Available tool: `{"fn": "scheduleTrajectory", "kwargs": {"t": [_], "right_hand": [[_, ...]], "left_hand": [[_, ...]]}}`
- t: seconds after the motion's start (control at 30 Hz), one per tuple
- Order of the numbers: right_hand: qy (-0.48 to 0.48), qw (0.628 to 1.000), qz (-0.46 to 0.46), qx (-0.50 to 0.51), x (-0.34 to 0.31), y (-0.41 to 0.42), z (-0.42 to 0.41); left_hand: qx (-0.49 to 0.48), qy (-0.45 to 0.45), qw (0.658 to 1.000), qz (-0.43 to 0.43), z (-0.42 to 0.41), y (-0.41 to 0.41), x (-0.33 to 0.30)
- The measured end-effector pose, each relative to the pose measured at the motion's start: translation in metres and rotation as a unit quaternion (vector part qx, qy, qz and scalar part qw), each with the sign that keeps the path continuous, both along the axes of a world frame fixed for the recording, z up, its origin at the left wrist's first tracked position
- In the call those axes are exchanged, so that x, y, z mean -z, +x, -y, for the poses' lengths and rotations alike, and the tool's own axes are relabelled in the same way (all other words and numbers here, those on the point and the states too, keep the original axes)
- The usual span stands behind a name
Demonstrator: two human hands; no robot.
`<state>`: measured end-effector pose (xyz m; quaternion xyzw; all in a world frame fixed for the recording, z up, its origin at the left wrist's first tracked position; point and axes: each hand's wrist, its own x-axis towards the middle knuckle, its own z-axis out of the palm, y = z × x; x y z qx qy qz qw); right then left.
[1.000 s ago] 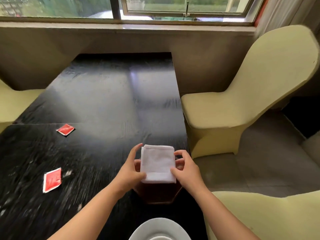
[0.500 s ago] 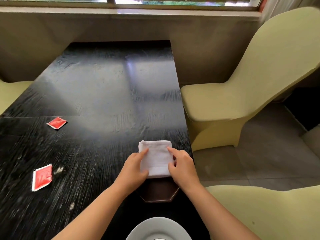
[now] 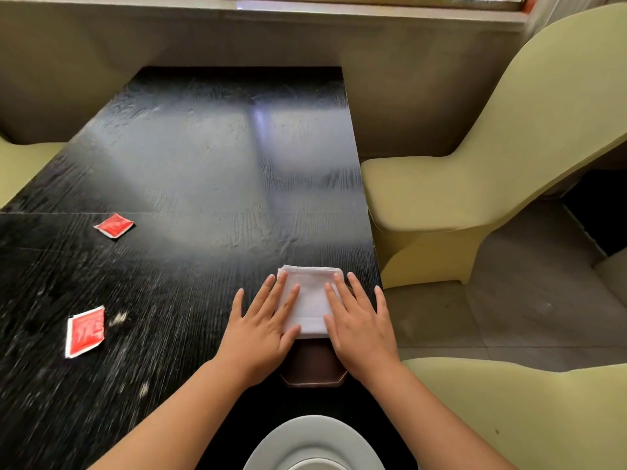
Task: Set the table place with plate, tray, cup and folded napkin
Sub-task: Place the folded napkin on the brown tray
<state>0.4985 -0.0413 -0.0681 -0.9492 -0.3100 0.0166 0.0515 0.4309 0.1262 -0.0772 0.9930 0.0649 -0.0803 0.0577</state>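
Folded white napkin [image 3: 310, 300] on brown tray [image 3: 314, 366], near right edge of dark surface [image 3: 203, 184]. Left hand [image 3: 261, 329] and right hand [image 3: 361, 329] flat, fingers spread, pressing napkin's sides. Plate [image 3: 314, 442] nearest.

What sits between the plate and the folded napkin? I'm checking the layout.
The head view shows a dark brown tray between plate and napkin.

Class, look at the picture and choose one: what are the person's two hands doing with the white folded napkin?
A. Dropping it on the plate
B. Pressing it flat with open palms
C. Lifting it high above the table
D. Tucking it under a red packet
B: the left hand and right hand lie open and flat on either side of the napkin, which rests over the brown tray.
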Motion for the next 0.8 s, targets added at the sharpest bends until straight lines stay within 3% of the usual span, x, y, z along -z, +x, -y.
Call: {"fn": "scheduleTrajectory", "kwargs": {"t": [0.07, 0.43, 0.63, 0.8], "right_hand": [[0.002, 0.999, -0.04, -0.004, 0.007, 0.004, 0.002], [0.004, 0.998, -0.067, 0.002, -0.004, 0.004, -0.003], [0.046, 0.997, -0.052, -0.046, -0.056, -0.011, -0.016], [0.081, 0.991, -0.05, -0.099, -0.124, -0.047, -0.038]], "left_hand": [[-0.004, 0.003, 1.0, -0.001, -0.001, 0.001, 0.002], [-0.02, -0.035, 0.999, -0.011, 0.002, 0.007, -0.007], [-0.047, -0.06, 0.992, 0.097, 0.002, -0.015, -0.059], [-0.078, -0.055, 0.988, 0.123, -0.008, -0.061, -0.13]]}}
